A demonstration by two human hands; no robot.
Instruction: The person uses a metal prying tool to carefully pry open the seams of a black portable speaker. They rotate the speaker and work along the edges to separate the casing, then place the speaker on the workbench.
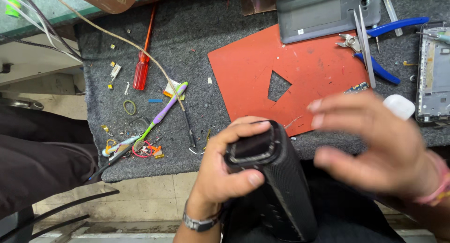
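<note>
While the left hand [225, 163] is gripping the upper end of a black, fabric-covered cylindrical speaker [276, 186], with the thumb pressing on its side and the fingers curling over its rim, the right hand [375, 144] is hovering just beside it at three o'clock, blurred, fingers spread and holding nothing. The two hands are apart, and the speaker is sitting low in the view, over the person's lap at the near edge of the tabletop [215, 37], which is covered in grey felt. A metal wristwatch [199, 222] is showing on the left wrist and a pink band [438, 186] on the right.

At twelve o'clock from the speaker, a flat red rubber mat [253, 69] with a small hole cut in it is lying on the felt. Beyond it, a grey phone back cover [323, 11] is resting on the mat's far corner. At one to two o'clock, blue-handled cutting pliers [389, 46] and steel tweezers [365, 46] are lying crossed, with a bare phone frame [433, 74] at the right edge and a small white rounded case [400, 106] just behind the right hand's fingers.

At ten o'clock, a purple and green toothbrush [161, 114] is lying slantwise, near a red-handled screwdriver [140, 69], a thin cable [140, 51], a yellow rubber band [129, 107] and scattered small parts.
</note>
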